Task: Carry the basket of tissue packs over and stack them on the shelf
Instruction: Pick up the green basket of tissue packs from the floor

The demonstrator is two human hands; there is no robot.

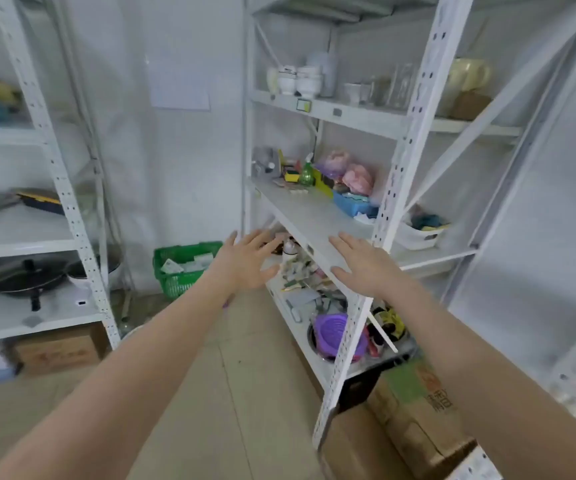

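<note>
Green plastic marks the basket (182, 268), which sits on the floor (245, 393) against the back wall, between the two white racks. Pale tissue packs (186, 265) lie inside it, some showing above the rim.

Both bare arms reach forward, palms down. The left hand (245, 261) hovers above the floor just right of the basket, fingers (262, 239) spread wide and holding nothing. The right hand (366, 265) is also splayed flat and empty, in front of the front edge of the shelf (307, 216) on the right rack; whether it touches the edge I cannot tell.

That shelf is bare along its front, with a green spray bottle (306, 173), pink bags (357, 178) and a blue box (352, 204) crowded at the back. The board above carries white cups (297, 81) and a pale yellow kettle (466, 76). Below, a purple colander (338, 336) sits among clutter, and cardboard boxes (414, 410) stand on the floor under it. On the left rack lies a black pan (27, 277).
</note>
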